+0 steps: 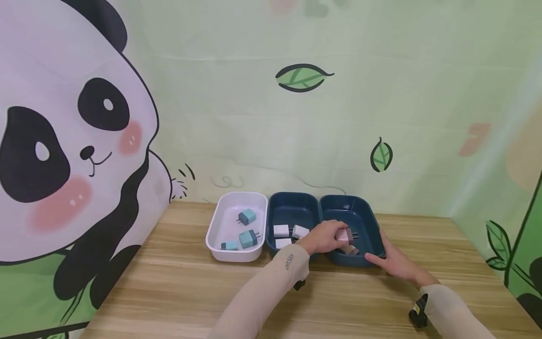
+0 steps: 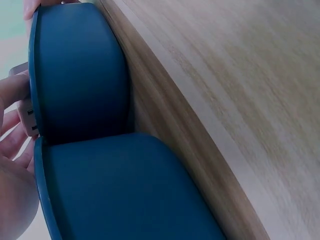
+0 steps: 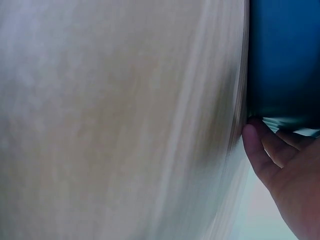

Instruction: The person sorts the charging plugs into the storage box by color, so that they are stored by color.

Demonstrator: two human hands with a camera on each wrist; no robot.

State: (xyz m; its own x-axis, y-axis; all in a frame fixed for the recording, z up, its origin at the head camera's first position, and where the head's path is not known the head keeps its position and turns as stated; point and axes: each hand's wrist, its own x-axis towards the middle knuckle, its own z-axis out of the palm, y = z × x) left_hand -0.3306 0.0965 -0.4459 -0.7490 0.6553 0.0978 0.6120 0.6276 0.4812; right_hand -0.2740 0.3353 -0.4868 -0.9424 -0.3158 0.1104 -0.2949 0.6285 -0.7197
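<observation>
My left hand (image 1: 325,236) pinches a pink plug-in charger (image 1: 344,235) over the right-hand navy bin (image 1: 372,226), its prongs pointing right. In the left wrist view, the same charger (image 2: 26,112) shows its two ports between thumb and fingers, partly hidden by the bin wall. Another pinkish charger (image 1: 349,250) lies in that bin, below the held one. At the bin's front right corner my right hand (image 1: 397,260) grips it, thumb at the front and fingers along the side. The right wrist view shows these fingers (image 3: 262,150) against the bin's blue wall (image 3: 285,55).
Left of it stands a second navy bin (image 1: 292,202) with several white chargers (image 1: 281,230), partly hidden by my left hand. Further left, a white bin (image 1: 220,221) holds three teal chargers (image 1: 248,238). All stand on a wood-grain table (image 1: 178,278) before a panda-printed backdrop (image 1: 237,122).
</observation>
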